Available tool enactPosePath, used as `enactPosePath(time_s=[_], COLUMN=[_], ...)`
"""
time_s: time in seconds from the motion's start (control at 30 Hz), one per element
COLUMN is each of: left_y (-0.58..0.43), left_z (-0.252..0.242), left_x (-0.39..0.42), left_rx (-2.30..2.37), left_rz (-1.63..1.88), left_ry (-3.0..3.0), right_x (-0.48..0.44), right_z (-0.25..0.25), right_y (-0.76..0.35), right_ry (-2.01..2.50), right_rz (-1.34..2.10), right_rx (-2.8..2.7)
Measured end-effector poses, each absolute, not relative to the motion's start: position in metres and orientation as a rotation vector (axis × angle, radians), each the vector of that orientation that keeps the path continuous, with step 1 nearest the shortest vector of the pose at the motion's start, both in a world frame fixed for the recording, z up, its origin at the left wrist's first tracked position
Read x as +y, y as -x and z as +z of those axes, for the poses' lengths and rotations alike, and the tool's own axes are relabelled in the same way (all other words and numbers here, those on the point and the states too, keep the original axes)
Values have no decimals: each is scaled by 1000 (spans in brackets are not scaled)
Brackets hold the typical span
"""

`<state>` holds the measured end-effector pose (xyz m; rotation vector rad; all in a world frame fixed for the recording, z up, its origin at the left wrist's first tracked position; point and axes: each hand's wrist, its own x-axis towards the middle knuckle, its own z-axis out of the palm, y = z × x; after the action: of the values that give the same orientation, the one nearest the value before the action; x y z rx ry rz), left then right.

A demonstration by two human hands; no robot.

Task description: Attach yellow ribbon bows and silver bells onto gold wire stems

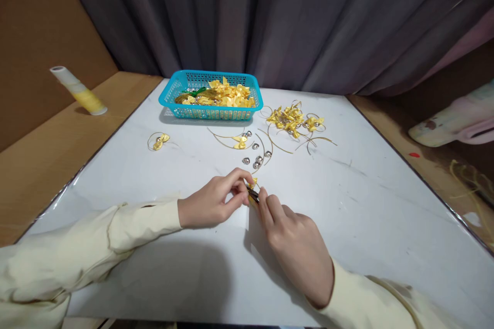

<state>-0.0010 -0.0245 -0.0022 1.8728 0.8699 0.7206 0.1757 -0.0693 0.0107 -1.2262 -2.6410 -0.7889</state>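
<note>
Two hands (295, 240) flank pliers (252, 194) well inside tabletop edges (456, 216).

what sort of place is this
Probably a craft workspace, though whether at home or in a workshop I can't tell: a white tabletop holds a blue basket of yellow ribbon-like pieces, with small silvery pieces scattered nearby.

Basket (212, 108) behind beads (258, 160), bow pile (290, 119) rear right, lone bow (164, 138) left, tool (253, 194) in front

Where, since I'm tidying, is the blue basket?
Head view: the basket stands near the far edge of the table, left of the yellow bow pile.
</note>
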Motion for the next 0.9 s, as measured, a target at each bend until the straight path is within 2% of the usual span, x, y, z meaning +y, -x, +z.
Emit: enactPosePath(time_s=[0.9], left_y=[1], left_z=[-3], left_x=[-30], left_rx=[1034], left_rz=[755], left_ry=[-1956], right_x=[-63], right_z=[4], right_y=[-178], right_ry=[1313], right_rz=[-707], right_rx=[-2605])
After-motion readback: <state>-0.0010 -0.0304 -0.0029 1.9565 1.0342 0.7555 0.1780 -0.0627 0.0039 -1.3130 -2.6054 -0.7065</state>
